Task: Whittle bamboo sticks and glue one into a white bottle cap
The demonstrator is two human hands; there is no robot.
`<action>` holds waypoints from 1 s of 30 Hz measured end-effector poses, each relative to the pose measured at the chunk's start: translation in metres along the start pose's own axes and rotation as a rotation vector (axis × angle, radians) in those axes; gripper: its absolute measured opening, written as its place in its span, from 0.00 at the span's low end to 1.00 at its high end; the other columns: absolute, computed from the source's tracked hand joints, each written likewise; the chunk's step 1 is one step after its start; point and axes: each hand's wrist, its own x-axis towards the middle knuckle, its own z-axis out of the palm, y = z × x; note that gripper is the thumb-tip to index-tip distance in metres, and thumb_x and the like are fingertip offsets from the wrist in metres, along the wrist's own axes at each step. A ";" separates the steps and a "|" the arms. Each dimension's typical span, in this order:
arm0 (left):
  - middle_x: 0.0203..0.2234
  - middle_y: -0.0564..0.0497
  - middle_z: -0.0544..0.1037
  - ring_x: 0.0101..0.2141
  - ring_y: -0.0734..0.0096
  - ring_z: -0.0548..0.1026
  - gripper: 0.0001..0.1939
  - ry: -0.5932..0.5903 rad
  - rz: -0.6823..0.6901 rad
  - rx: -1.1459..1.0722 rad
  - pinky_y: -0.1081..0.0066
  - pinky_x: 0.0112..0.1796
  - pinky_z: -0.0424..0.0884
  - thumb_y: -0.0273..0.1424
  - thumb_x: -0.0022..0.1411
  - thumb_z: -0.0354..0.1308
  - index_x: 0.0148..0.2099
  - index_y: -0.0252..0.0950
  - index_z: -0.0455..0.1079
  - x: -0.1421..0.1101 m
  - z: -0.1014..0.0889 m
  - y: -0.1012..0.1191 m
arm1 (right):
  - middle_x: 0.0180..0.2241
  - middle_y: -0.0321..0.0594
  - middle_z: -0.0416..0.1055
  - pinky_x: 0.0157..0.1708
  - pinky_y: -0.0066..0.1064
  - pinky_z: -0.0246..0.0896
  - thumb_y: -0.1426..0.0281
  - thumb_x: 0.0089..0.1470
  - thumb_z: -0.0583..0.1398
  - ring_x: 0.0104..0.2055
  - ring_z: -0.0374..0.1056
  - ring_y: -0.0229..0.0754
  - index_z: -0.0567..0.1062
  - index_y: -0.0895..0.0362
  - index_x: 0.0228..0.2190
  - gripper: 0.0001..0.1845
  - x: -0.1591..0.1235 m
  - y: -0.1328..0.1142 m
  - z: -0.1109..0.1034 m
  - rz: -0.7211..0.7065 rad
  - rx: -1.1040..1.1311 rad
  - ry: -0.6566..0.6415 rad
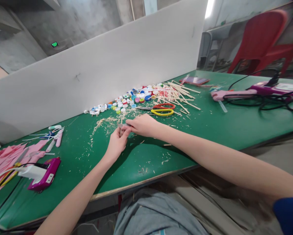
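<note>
My left hand (117, 143) is closed in a pinch on a short upright wooden stick (121, 128) over the green table (210, 130). My right hand (143, 125) is closed just to its right, fingers gripping a small grey tool (122, 125) against the stick; what kind of tool I cannot make out. The two hands touch. Wood shavings (107, 124) lie scattered under and behind them.
Behind the hands lie red-and-yellow scissors (162, 109), a heap of bottle caps (129, 99) and a pile of wooden sticks (178, 93) against a white board (112, 68). A pink glue gun (231, 94) with cables lies right; a purple power strip (44, 174) and pink scraps (6, 156) left.
</note>
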 end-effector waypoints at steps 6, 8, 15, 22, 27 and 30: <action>0.14 0.64 0.49 0.12 0.84 0.49 0.21 0.031 -0.001 0.075 0.80 0.13 0.44 0.49 0.56 0.58 0.37 0.37 0.62 0.002 -0.003 0.002 | 0.37 0.41 0.65 0.42 0.35 0.66 0.59 0.69 0.53 0.38 0.65 0.37 0.68 0.63 0.49 0.20 0.002 -0.014 0.001 0.123 -0.051 0.017; 0.15 0.64 0.49 0.12 0.84 0.49 0.20 0.036 0.003 0.083 0.80 0.13 0.44 0.49 0.57 0.57 0.37 0.37 0.63 0.002 -0.004 0.003 | 0.38 0.42 0.65 0.42 0.34 0.66 0.59 0.68 0.53 0.39 0.65 0.37 0.67 0.63 0.49 0.19 0.003 -0.017 0.003 0.159 -0.056 0.031; 0.15 0.63 0.48 0.12 0.84 0.49 0.20 0.057 0.000 0.095 0.81 0.13 0.44 0.50 0.58 0.56 0.35 0.37 0.61 0.001 -0.003 0.004 | 0.38 0.43 0.65 0.42 0.34 0.66 0.57 0.68 0.53 0.40 0.65 0.38 0.68 0.64 0.49 0.21 0.004 -0.026 0.006 0.261 -0.045 0.052; 0.14 0.63 0.48 0.12 0.83 0.50 0.25 0.089 -0.007 0.125 0.80 0.13 0.44 0.54 0.58 0.54 0.29 0.38 0.53 0.004 -0.001 0.003 | 0.37 0.42 0.65 0.41 0.33 0.66 0.56 0.68 0.53 0.38 0.65 0.37 0.68 0.64 0.47 0.22 0.004 -0.032 0.002 0.333 -0.022 0.047; 0.14 0.62 0.50 0.14 0.84 0.50 0.28 0.121 0.013 0.162 0.80 0.14 0.45 0.56 0.57 0.52 0.27 0.38 0.50 0.008 -0.001 -0.002 | 0.36 0.42 0.65 0.40 0.31 0.66 0.57 0.68 0.53 0.37 0.65 0.36 0.69 0.65 0.46 0.21 0.006 -0.033 0.001 0.361 -0.010 0.045; 0.14 0.61 0.51 0.14 0.83 0.50 0.28 0.116 0.021 0.175 0.79 0.15 0.45 0.57 0.58 0.51 0.27 0.38 0.51 0.008 -0.001 -0.004 | 0.36 0.42 0.65 0.39 0.31 0.67 0.57 0.68 0.54 0.37 0.65 0.36 0.69 0.65 0.46 0.21 0.006 -0.034 0.001 0.376 -0.009 0.039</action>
